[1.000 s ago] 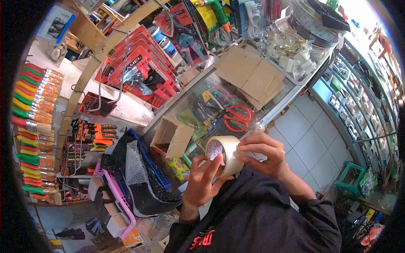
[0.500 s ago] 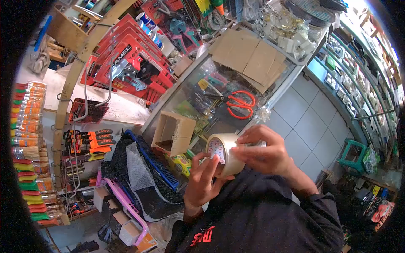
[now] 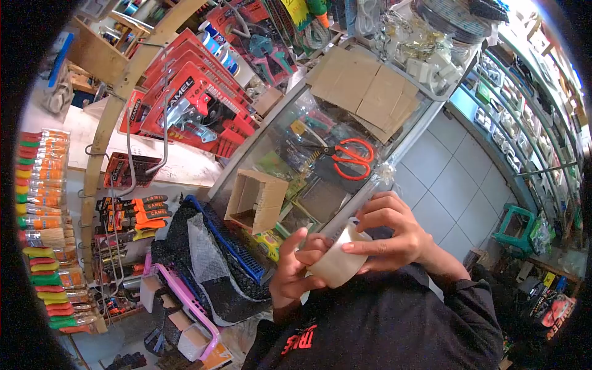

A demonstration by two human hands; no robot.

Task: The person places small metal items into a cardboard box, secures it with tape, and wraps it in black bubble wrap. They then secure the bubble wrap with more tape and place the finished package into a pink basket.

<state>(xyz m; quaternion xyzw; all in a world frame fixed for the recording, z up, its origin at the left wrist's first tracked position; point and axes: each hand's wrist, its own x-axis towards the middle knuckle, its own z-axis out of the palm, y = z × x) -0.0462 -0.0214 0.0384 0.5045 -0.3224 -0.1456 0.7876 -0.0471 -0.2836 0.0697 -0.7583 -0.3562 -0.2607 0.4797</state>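
Note:
A wide roll of clear packing tape (image 3: pixel 338 264) is held in front of my dark shirt, tilted so its outer band faces me. My left hand (image 3: pixel 296 266) grips its left side, with some fingers at the core and one finger raised. On the other side, my right hand (image 3: pixel 394 233) has its fingers bent over the roll's upper right edge. Whether a tape end is lifted, I cannot make out. Beyond the hands, red-handled scissors (image 3: pixel 353 159) lie on the glass counter (image 3: pixel 320 206). A small open cardboard box (image 3: pixel 266 203) stands left of them.
Flattened cardboard (image 3: pixel 364 86) covers the counter's far end. Red tool packs (image 3: pixel 191 105) hang at upper left, and paintbrushes (image 3: pixel 49 237) line the left edge. A blue-edged black basket (image 3: pixel 225 246) and a pink frame (image 3: pixel 185 296) sit lower left. A tiled floor (image 3: pixel 453 160) runs to the right.
The tape roll has turned in my hands, so its labelled core no longer faces me, and it sits slightly lower. My right-hand fingers have shifted around its edge. My left index finger is now raised.

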